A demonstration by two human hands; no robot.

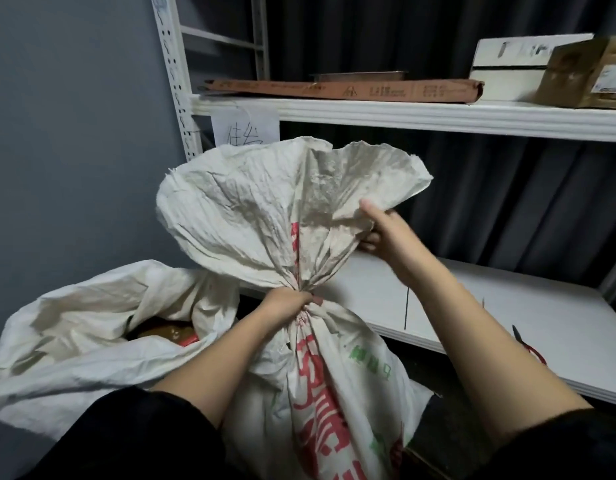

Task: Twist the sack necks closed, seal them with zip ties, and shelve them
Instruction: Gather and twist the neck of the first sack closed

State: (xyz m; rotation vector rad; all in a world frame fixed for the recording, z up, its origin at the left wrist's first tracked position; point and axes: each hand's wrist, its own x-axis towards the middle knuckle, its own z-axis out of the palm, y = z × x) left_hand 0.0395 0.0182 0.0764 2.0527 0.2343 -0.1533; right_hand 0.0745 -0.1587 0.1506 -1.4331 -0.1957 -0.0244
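Now the left hand (288,304) clamps tight round the gathered neck of the sack (320,382), which stands between the forearms. Up right, the right hand (386,233) pinches the flared mouth's edge. Left of both hands, a second sack (92,341) gapes open.

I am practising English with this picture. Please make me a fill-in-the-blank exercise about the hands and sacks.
1. The left hand grips the printed sack at its ____.
2. The right hand holds the sack's flared ____.
3. The second sack, lying on the left, is still ____.
4. The scissors lie on the lower ____.

Missing words: neck; top edge; open; shelf
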